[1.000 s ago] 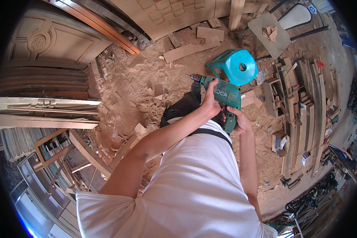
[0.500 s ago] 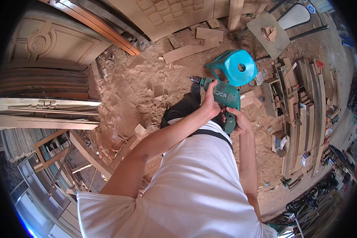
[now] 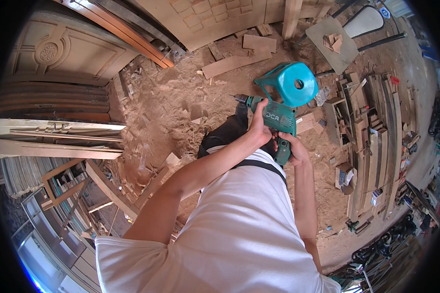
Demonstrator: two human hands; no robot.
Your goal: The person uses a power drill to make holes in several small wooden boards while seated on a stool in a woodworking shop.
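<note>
A green power drill (image 3: pixel 282 115) lies across both of my hands in front of my waist, its dark chuck and bit pointing left. My left hand (image 3: pixel 260 128) is closed under and around the front of its body, thumb up along the near side. Around the pistol handle below the motor wraps my right hand (image 3: pixel 296 149), its fingers at the trigger side and partly hidden. Just beyond the drill stands a turquoise plastic stool (image 3: pixel 298 84) with a round hole in its seat.
Sawdust and wood scraps cover the floor (image 3: pixel 166 102). Long boards (image 3: pixel 376 146) are stacked at the right, and a chair (image 3: pixel 335 46) holding wood bits stands far right. Carved door panels (image 3: pixel 68 46) lean at the far left, with planks (image 3: pixel 58 146) jutting out nearer.
The view has shifted very slightly. Both hands keep the same hold on the drill.
</note>
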